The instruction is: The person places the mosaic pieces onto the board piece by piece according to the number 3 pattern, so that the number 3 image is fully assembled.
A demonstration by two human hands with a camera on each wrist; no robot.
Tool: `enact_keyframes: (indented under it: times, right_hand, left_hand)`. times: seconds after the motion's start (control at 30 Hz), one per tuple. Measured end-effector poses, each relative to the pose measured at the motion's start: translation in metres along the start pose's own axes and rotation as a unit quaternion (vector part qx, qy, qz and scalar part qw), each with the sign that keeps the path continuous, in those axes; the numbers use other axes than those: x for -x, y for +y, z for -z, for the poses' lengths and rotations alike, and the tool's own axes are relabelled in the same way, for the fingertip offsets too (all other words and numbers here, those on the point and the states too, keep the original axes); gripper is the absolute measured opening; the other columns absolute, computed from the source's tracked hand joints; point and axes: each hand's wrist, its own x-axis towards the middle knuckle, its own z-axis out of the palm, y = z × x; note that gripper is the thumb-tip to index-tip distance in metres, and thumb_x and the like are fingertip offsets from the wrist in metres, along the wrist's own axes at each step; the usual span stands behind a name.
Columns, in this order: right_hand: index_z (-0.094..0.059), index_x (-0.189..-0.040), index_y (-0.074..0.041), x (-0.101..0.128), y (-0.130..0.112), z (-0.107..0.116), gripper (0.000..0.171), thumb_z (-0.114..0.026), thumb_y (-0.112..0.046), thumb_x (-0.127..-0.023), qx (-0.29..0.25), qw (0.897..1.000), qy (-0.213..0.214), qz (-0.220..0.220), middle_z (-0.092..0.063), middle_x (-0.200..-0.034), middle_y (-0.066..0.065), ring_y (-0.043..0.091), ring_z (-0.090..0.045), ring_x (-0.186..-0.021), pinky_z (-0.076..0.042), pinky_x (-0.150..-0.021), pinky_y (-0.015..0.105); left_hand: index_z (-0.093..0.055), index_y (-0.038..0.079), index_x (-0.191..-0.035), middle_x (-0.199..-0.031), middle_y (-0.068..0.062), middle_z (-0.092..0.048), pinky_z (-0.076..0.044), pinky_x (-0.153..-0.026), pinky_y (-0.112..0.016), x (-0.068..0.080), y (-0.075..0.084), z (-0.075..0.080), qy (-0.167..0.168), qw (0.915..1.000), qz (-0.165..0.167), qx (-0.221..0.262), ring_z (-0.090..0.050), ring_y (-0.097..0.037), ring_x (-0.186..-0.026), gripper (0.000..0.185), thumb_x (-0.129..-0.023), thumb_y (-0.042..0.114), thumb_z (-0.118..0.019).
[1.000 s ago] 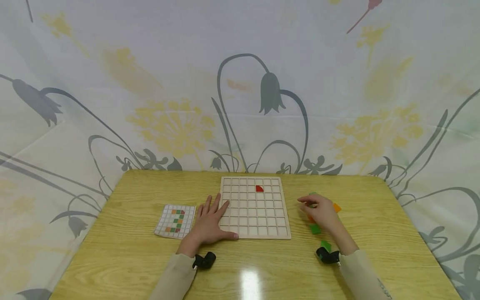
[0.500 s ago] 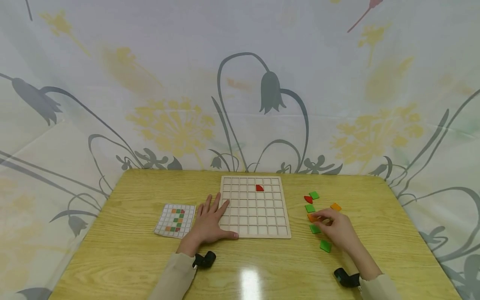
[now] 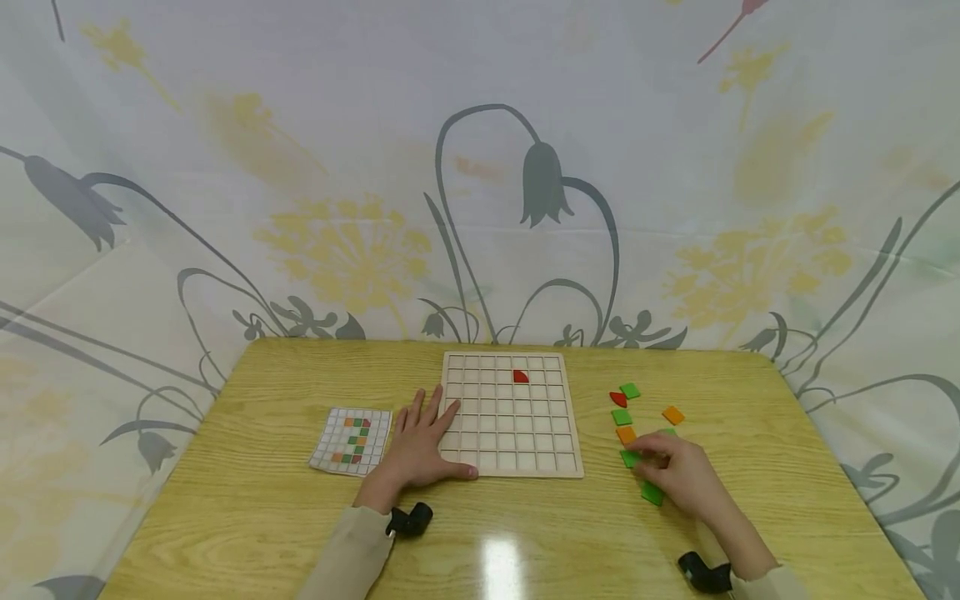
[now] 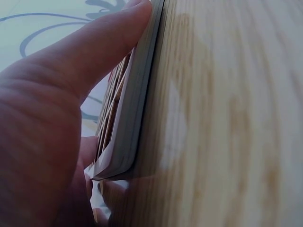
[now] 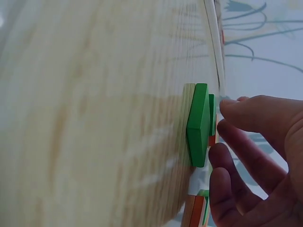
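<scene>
A pale wooden grid board lies mid-table, with a red quarter-round tile in one upper cell. My left hand rests spread on its left edge; in the left wrist view, the thumb lies along the board's side. To the board's right, my right hand hovers with bent, relaxed fingers over a green tile and another green tile. In the right wrist view, thumb and fingers are apart with nothing between them, near a green tile.
A paper card with a coloured grid pattern lies left of my left hand. Other loose tiles include a red quarter-round tile, a green square, and orange tiles, one an orange square. A floral cloth hangs behind the table.
My right hand has moved back toward me and slightly right, uncovering the red, green and orange tiles it was over. The left hand stays put on the board.
</scene>
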Motion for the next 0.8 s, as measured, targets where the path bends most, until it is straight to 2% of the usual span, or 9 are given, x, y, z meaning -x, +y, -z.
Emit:
enact_keyframes:
  times: [0.33, 0.47, 0.8]
  right_hand:
    - [-0.078, -0.106, -0.012, -0.0020, -0.0022, -0.0012, 0.028, -0.076, 0.003, -0.082, 0.022, 1.000, -0.009, -0.003, -0.069, -0.106, 0.003, 0.013, -0.059, -0.083, -0.049, -0.066, 0.027]
    - [-0.078, -0.105, -0.010, -0.0023, -0.0049, -0.0016, 0.029, -0.075, 0.006, -0.081, 0.030, 1.000, -0.010, 0.001, -0.068, -0.103, 0.002, 0.013, -0.057, -0.079, -0.048, -0.064, 0.027]
    - [-0.076, -0.107, -0.007, -0.0046, -0.0043, 0.0002, 0.027, -0.075, 0.001, -0.082, 0.039, 0.998, -0.041, -0.018, -0.062, -0.092, -0.002, 0.014, -0.058, -0.081, -0.050, -0.067, 0.029]
  left_hand:
    - [-0.028, 0.016, -0.159, -0.166, -0.014, -0.003, -0.004, -0.117, -0.062, 0.0005, 0.0011, 0.0006, -0.003, 1.0000, 0.001, 0.005, 0.004, -0.041, -0.150, 0.109, -0.075, 0.067, -0.075]
    - [-0.028, 0.017, -0.159, -0.166, -0.014, -0.004, -0.004, -0.117, -0.061, 0.0004, 0.0009, 0.0003, -0.003, 1.0000, 0.002, 0.001, 0.004, -0.041, -0.150, 0.108, -0.075, 0.068, -0.074]
    - [-0.029, 0.016, -0.159, -0.166, -0.014, -0.004, -0.004, -0.117, -0.061, 0.0009, 0.0016, -0.0001, 0.000, 1.0000, 0.004, 0.002, 0.003, -0.041, -0.150, 0.108, -0.075, 0.067, -0.075]
